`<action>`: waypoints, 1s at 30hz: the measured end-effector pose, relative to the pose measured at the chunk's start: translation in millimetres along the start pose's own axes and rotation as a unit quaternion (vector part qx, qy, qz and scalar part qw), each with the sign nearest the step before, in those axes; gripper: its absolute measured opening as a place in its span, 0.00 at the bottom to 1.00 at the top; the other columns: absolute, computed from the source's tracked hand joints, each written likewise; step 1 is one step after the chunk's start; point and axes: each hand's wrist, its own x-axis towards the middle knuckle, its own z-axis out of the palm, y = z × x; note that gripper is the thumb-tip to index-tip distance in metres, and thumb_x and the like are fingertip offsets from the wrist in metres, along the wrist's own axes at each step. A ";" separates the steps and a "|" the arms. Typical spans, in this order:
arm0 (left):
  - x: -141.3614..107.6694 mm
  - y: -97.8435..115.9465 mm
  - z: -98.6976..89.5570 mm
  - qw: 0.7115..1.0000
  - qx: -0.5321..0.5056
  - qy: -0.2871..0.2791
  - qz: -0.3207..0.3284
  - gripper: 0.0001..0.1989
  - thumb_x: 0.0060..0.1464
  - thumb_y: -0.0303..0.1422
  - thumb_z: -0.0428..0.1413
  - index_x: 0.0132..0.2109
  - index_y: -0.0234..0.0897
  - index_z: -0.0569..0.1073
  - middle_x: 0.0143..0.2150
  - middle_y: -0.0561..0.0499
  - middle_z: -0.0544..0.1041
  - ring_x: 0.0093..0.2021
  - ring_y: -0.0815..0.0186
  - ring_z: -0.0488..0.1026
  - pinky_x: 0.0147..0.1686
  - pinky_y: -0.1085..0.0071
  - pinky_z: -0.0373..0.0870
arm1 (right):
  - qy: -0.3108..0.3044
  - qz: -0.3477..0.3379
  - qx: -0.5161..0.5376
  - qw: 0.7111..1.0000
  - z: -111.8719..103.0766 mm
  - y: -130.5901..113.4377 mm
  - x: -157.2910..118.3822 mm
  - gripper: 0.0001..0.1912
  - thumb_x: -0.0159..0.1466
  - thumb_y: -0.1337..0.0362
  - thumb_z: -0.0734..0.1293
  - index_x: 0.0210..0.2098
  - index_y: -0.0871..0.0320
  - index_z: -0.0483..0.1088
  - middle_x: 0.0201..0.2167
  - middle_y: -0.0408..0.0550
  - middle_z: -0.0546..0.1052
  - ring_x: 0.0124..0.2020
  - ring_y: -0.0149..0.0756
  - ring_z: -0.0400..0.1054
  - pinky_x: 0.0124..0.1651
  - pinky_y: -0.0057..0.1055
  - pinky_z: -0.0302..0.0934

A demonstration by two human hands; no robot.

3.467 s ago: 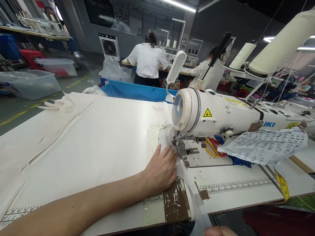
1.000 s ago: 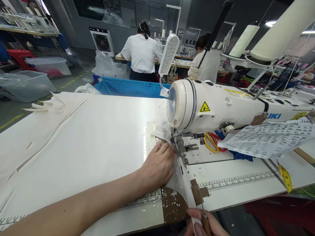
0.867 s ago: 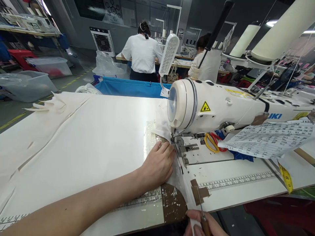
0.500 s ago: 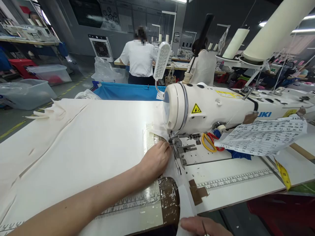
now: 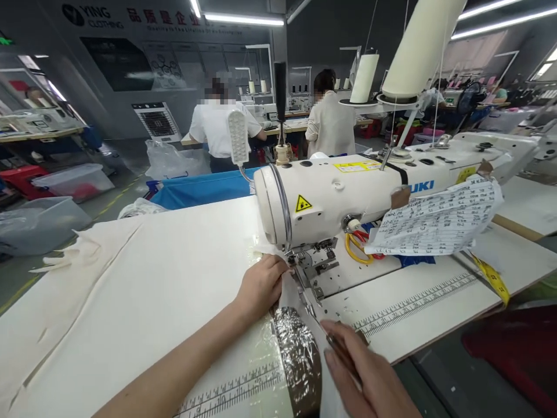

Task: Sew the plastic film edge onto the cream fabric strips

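A white sewing machine [image 5: 322, 200] stands on the white table. Beside its needle area, my left hand [image 5: 261, 285] has its fingers pressed together on a strip of white fabric [image 5: 289, 292], which runs down toward the front edge. Lower right, my right hand [image 5: 363, 371] is closed round a slim dark-handled tool [image 5: 343, 355]; its thin metal tip points up toward the metal guide beside the presser foot. The fabric strip also passes beneath or beside the right fingers; whether they grip it cannot be told.
More white fabric [image 5: 82, 278] lies along the table's left side. Red and yellow scissors [image 5: 357, 248] and a handwritten sheet [image 5: 439, 220] are right of the needle area. A yellow tape measure [image 5: 491, 278] hangs near the right edge. Two people sit beyond the blue cloth bin [image 5: 204, 190].
My right hand has risen from the bottom edge toward the machine, bringing the tool into view. My left hand stays on the fabric by the needle. The head view has shifted.
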 end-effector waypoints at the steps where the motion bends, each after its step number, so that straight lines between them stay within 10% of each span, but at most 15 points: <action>1: -0.3 -2.5 0.9 1.000 -0.028 0.009 0.001 0.05 0.61 0.28 0.52 0.38 0.36 0.73 0.38 0.48 0.77 0.38 0.62 0.74 0.33 0.69 0.74 | 0.034 -0.013 -0.014 0.999 2.4 6.2 5.8 0.16 0.72 0.60 0.54 0.57 0.48 0.60 0.33 0.44 0.80 0.31 0.37 0.77 0.30 0.26 0.69; 7: 1.5 -11.3 1.9 0.986 -0.166 0.021 0.005 0.08 0.62 0.30 0.52 0.38 0.38 0.76 0.38 0.48 0.76 0.40 0.64 0.75 0.38 0.70 0.73 | 0.120 -0.113 -0.164 0.973 21.7 22.2 42.6 0.14 0.70 0.68 0.53 0.53 0.60 0.63 0.37 0.51 0.80 0.31 0.40 0.77 0.28 0.31 0.67; 30: 2.6 -15.7 -0.1 0.973 -0.229 -0.023 -0.034 0.09 0.62 0.35 0.53 0.39 0.40 0.77 0.39 0.48 0.77 0.40 0.62 0.74 0.38 0.68 0.71 | 0.098 -0.103 -0.194 0.971 36.0 25.5 54.9 0.17 0.67 0.72 0.58 0.54 0.59 0.66 0.37 0.48 0.79 0.27 0.37 0.73 0.24 0.31 0.58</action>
